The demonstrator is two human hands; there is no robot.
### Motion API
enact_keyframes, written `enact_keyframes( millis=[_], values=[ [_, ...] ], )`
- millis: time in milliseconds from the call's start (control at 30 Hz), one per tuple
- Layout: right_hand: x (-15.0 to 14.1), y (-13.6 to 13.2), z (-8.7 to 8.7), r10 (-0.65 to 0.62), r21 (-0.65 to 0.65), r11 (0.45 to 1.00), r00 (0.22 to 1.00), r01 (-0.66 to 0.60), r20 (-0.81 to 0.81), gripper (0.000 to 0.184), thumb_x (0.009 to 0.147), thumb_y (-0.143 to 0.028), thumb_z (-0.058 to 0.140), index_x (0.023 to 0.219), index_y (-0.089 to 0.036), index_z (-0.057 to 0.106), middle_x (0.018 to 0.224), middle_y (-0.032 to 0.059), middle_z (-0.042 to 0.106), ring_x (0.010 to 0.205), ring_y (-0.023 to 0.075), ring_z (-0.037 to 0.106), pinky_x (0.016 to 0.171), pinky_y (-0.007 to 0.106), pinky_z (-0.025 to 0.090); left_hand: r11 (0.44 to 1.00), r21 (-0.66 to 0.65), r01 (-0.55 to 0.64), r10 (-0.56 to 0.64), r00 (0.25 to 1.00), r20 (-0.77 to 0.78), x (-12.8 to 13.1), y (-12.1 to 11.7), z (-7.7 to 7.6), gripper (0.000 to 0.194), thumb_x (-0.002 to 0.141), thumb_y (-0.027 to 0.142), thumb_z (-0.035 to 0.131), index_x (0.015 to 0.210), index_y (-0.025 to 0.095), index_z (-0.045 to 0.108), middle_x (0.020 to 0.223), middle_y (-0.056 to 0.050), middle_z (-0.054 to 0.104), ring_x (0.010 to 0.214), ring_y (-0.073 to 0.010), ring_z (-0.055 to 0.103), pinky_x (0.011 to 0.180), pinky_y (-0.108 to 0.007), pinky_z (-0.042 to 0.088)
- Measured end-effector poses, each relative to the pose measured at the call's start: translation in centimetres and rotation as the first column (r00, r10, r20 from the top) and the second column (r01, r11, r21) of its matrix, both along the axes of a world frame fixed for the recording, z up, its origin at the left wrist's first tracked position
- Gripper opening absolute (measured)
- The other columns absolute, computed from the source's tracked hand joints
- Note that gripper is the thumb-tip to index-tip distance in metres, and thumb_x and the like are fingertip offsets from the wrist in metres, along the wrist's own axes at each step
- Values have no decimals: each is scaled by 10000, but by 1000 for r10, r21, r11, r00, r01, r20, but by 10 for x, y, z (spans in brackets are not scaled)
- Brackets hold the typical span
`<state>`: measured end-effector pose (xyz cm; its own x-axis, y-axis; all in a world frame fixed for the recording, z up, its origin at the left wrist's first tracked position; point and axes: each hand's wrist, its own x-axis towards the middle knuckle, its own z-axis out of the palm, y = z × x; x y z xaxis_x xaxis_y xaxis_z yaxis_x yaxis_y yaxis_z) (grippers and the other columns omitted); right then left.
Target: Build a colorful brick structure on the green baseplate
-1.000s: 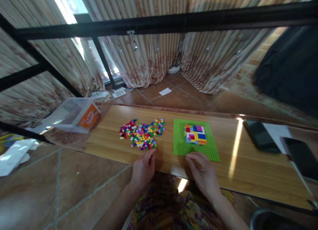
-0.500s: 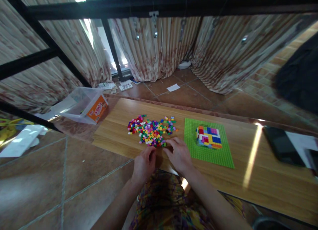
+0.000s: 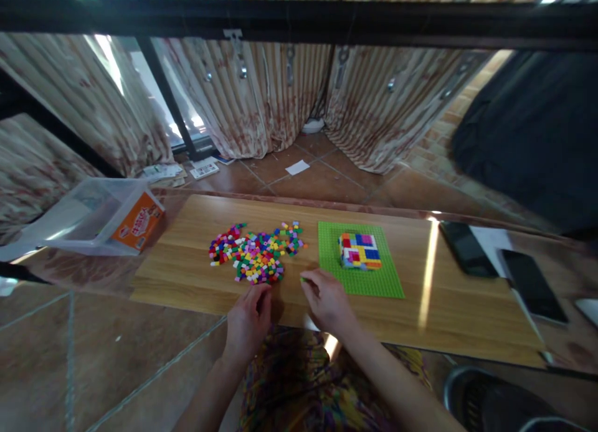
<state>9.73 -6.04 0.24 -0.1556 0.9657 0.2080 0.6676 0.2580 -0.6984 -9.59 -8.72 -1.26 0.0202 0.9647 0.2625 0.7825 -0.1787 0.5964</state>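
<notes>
My right hand (image 3: 324,298) is pinched over the board between the pile and the baseplate, with a tiny green brick (image 3: 303,279) at its fingertips. Fingers curled, my left hand (image 3: 250,317) rests at the near edge of the loose brick pile (image 3: 256,254); whatever it holds, if anything, is hidden. The small bricks are of many colours. On the green studded baseplate (image 3: 395,279) stands a low block of joined bricks (image 3: 360,253), with red, white, blue, yellow and orange on its top. Neither hand touches the baseplate.
All of this lies on a long wooden board (image 3: 182,245). A clear plastic box (image 3: 100,208) with an orange label is at the left. Two dark phones (image 3: 469,248) and white paper (image 3: 490,248) lie at the right. A black rail (image 3: 299,21) crosses in front of the curtains.
My right hand went from beside the baseplate to the pile's near edge, then came back rightward with a small green brick. My left hand stays by the pile. The camera view has shifted.
</notes>
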Motion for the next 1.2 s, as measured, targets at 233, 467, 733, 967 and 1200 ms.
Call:
enact_keyframes(
  millis=[233,467,733,967,1200],
  values=[
    [56,-30,10,-282,-85,959,943,271,-178,271,903,-333,497,1034,-197,692,968,79,736,867,204,684,795,340,534,1000,25,9,-7,998,-69,6,1,0,198,917,277,470,962,212,651,874,-27,717,782,-170,678,689,-261,517],
    [109,-29,14,-504,-163,863,837,479,-210,301,831,-399,567,1011,-201,704,1006,84,742,914,237,691,829,385,541,990,85,110,-107,994,-37,25,2,-1,200,925,268,458,966,206,644,896,-37,720,811,-170,683,721,-271,531],
    [129,-12,19,-461,-74,887,878,455,-127,243,845,-379,547,913,-198,693,899,68,731,807,215,675,757,367,541,983,153,105,-92,992,-87,36,10,-7,194,931,274,463,988,213,638,897,-32,715,810,-164,680,707,-258,514],
    [127,8,18,-254,222,950,956,219,147,210,914,-260,486,871,-213,686,1004,96,646,967,234,590,888,420,501,984,149,100,-80,987,-137,38,8,-7,190,933,258,466,1000,213,637,918,-37,713,828,-169,674,730,-259,502],
    [131,23,17,-116,216,976,924,37,364,244,932,-214,458,878,-200,696,1023,97,619,1038,249,539,937,430,456,986,142,91,-68,985,-159,39,8,-8,192,933,262,471,1013,212,638,918,-34,712,818,-167,673,714,-257,492]
  ],
)
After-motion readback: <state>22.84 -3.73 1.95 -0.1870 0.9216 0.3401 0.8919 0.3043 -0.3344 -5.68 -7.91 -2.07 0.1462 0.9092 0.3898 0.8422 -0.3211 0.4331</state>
